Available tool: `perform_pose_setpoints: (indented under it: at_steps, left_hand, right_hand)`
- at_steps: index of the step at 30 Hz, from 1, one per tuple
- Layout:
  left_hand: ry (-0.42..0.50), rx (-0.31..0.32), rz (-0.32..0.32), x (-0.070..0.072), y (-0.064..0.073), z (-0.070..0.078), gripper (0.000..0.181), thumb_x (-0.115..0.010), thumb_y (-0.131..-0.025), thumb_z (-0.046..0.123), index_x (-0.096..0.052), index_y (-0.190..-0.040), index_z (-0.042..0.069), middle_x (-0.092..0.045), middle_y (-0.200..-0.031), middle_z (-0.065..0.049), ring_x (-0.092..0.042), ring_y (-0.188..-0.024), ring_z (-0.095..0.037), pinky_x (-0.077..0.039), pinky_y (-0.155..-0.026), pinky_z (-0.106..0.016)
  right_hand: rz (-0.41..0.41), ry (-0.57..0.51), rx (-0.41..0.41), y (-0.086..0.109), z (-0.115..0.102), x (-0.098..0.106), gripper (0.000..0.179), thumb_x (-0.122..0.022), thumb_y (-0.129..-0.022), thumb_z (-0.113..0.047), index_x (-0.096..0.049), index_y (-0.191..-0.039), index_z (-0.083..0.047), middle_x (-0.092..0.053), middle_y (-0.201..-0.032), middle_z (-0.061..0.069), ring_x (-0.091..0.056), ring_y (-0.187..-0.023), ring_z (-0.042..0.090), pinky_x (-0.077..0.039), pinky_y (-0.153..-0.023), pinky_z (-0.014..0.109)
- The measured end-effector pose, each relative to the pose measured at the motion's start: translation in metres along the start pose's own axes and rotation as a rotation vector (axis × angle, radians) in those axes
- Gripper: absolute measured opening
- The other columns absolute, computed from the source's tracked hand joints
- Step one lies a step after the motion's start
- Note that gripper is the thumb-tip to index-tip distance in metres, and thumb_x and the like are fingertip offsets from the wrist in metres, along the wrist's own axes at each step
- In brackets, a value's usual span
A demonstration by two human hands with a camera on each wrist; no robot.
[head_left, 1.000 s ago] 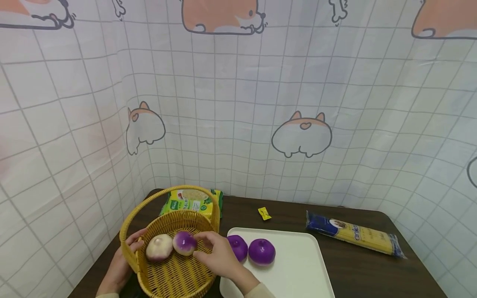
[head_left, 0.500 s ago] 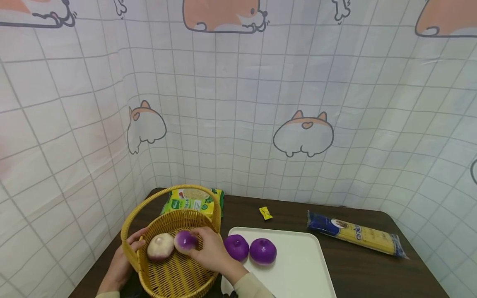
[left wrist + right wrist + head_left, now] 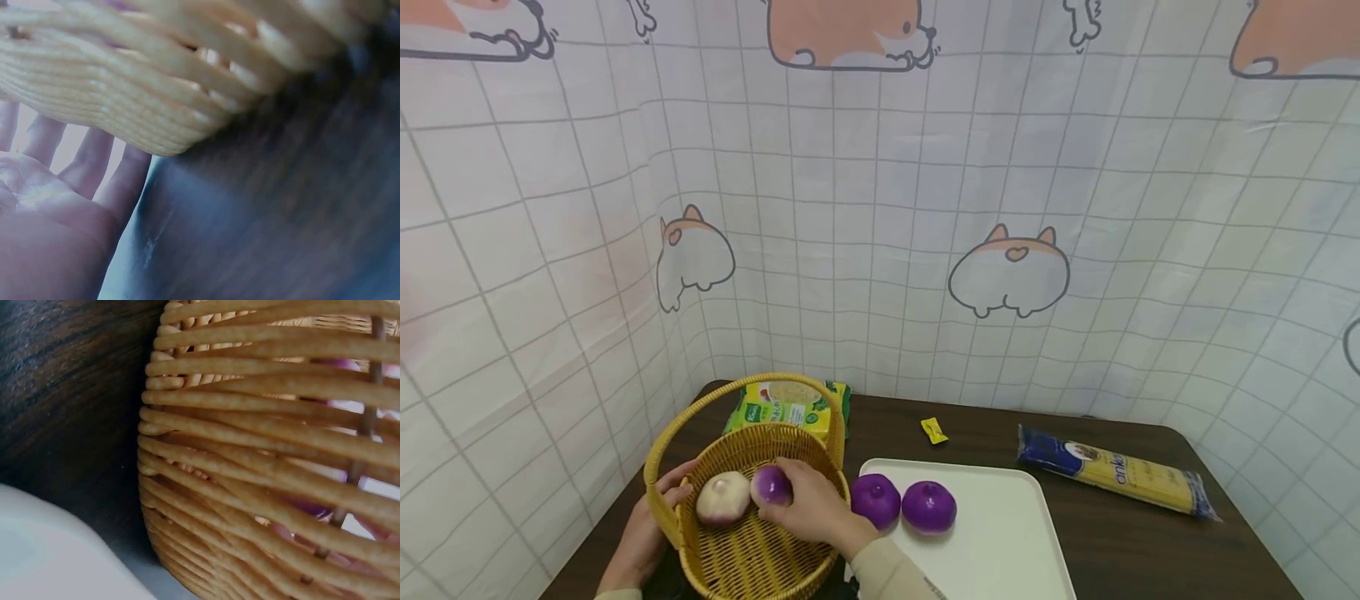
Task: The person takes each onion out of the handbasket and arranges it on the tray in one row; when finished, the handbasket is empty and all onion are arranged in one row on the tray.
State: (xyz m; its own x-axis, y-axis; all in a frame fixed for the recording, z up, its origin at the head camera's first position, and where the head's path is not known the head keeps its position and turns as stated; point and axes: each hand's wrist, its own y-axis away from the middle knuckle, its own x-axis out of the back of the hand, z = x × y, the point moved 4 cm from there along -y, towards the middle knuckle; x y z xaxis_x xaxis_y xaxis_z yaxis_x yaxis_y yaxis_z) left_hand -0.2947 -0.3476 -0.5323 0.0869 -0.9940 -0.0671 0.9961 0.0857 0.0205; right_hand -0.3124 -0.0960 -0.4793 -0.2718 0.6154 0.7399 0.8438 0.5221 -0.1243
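Observation:
A woven wicker basket (image 3: 760, 554) with a tall arched handle stands at the front left. Inside lie a whitish onion (image 3: 723, 498) with a purple underside and a purple-and-white onion (image 3: 772, 486). My right hand (image 3: 811, 504) reaches over the basket's right rim and grips the purple-and-white onion from its right side. My left hand (image 3: 643, 525) rests along the basket's outer left side, beside the handle's foot. In the left wrist view its fingers (image 3: 87, 162) look spread and nearly straight against the weave. The right wrist view looks at the outside wall of the basket (image 3: 250, 456).
Two purple onions (image 3: 928, 507) sit on a white tray (image 3: 1000, 533) right of the basket. Behind the basket lies a green-and-yellow food packet (image 3: 775, 404). A small yellow wrapped piece (image 3: 934, 431) and a pasta pack (image 3: 1116, 472) lie farther right on the dark table (image 3: 1150, 550).
My right hand has moved left and closed its fingers around the purple-and-white onion, which stays in about the same spot. My left hand and the basket have hardly moved.

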Motion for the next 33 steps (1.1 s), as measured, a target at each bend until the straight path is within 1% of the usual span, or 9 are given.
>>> perform_pose_setpoints:
  at_steps: [6, 8, 12, 16, 20, 23, 28, 31, 33]
  left_hand:
    - [-0.017, -0.005, 0.006, 0.0021, 0.0004, -0.0021, 0.055, -0.051, -0.102, 0.025, -0.036, -0.15, 0.003, -0.057, -0.119, 0.018, -0.053, -0.11, 0.002, -0.05, -0.086, -0.022]
    - [-0.021, -0.004, 0.012, 0.0023, 0.0007, -0.0017, 0.055, -0.052, -0.102, 0.026, -0.037, -0.15, 0.003, -0.057, -0.119, 0.018, -0.053, -0.109, 0.002, -0.049, -0.086, -0.021]
    - [-0.02, 0.004, 0.011, 0.0024, 0.0009, -0.0009, 0.056, -0.051, -0.102, 0.027, -0.035, -0.15, 0.003, -0.056, -0.119, 0.018, -0.053, -0.109, 0.003, -0.049, -0.086, -0.021]
    - [-0.018, 0.012, 0.006, 0.0025, 0.0003, -0.0006, 0.057, -0.051, -0.102, 0.028, -0.034, -0.151, 0.004, -0.055, -0.12, 0.018, -0.052, -0.109, 0.004, -0.049, -0.086, -0.02]
    - [-0.02, 0.009, 0.004, 0.0023, 0.0, -0.0003, 0.056, -0.051, -0.102, 0.028, -0.034, -0.151, 0.004, -0.055, -0.12, 0.019, -0.052, -0.11, 0.004, -0.048, -0.086, -0.02]
    - [-0.013, 0.009, 0.004, 0.0018, -0.0001, -0.0003, 0.056, -0.051, -0.102, 0.026, -0.035, -0.15, 0.003, -0.055, -0.12, 0.019, -0.052, -0.109, 0.004, -0.048, -0.086, -0.02]
    - [-0.004, 0.015, 0.0, 0.0012, -0.0007, -0.0005, 0.056, -0.051, -0.102, 0.026, -0.035, -0.15, 0.003, -0.056, -0.12, 0.017, -0.053, -0.11, 0.002, -0.049, -0.086, -0.021]
    - [-0.008, 0.019, -0.004, 0.0008, -0.0012, -0.0002, 0.056, -0.05, -0.102, 0.026, -0.034, -0.151, 0.003, -0.055, -0.121, 0.015, -0.053, -0.11, 0.001, -0.049, -0.086, -0.022]
    - [-0.012, 0.026, -0.005, 0.0006, -0.0013, 0.0002, 0.056, -0.05, -0.102, 0.026, -0.033, -0.151, 0.004, -0.054, -0.122, 0.014, -0.053, -0.11, 0.001, -0.05, -0.086, -0.023]
  right_hand:
    - [-0.003, -0.088, -0.017, -0.001, 0.0015, -0.0014, 0.048, -0.077, -0.083, -0.036, -0.057, -0.122, -0.016, -0.06, -0.115, -0.007, -0.057, -0.104, 0.007, -0.05, -0.084, 0.026]
    - [-0.005, -0.103, -0.02, -0.0012, 0.0016, -0.0018, 0.047, -0.08, -0.08, -0.036, -0.057, -0.117, -0.017, -0.06, -0.108, -0.008, -0.056, -0.098, 0.005, -0.049, -0.082, 0.025]
    - [-0.013, -0.095, -0.023, -0.0013, 0.0018, -0.003, 0.05, -0.084, -0.075, -0.035, -0.056, -0.113, -0.019, -0.06, -0.105, -0.01, -0.056, -0.095, 0.004, -0.049, -0.08, 0.024]
    - [-0.023, -0.068, -0.016, -0.002, 0.0015, -0.0046, 0.054, -0.085, -0.074, -0.035, -0.057, -0.118, -0.018, -0.06, -0.11, -0.009, -0.056, -0.099, 0.004, -0.049, -0.082, 0.024]
    - [-0.05, 0.018, 0.044, -0.0025, -0.001, -0.0063, 0.066, -0.082, -0.076, -0.038, -0.056, -0.133, -0.017, -0.058, -0.122, -0.008, -0.054, -0.109, 0.005, -0.047, -0.089, 0.025]
    - [-0.089, 0.065, 0.065, -0.0013, -0.0015, -0.0076, 0.073, -0.082, -0.076, -0.04, -0.053, -0.14, -0.02, -0.055, -0.124, -0.007, -0.053, -0.107, 0.005, -0.047, -0.088, 0.024]
    - [-0.142, 0.069, 0.042, 0.0006, -0.0016, -0.0088, 0.077, -0.085, -0.072, -0.043, -0.052, -0.14, -0.027, -0.047, -0.114, -0.006, -0.051, -0.094, 0.005, -0.048, -0.08, 0.023]
    - [-0.166, 0.066, 0.037, 0.0015, -0.002, -0.0093, 0.075, -0.086, -0.07, -0.044, -0.054, -0.136, -0.028, -0.042, -0.11, -0.006, -0.05, -0.091, 0.004, -0.048, -0.078, 0.022]
    - [-0.18, 0.065, 0.043, 0.0019, -0.002, -0.0099, 0.073, -0.087, -0.07, -0.043, -0.054, -0.133, -0.027, -0.043, -0.112, -0.006, -0.05, -0.093, 0.003, -0.047, -0.078, 0.021]
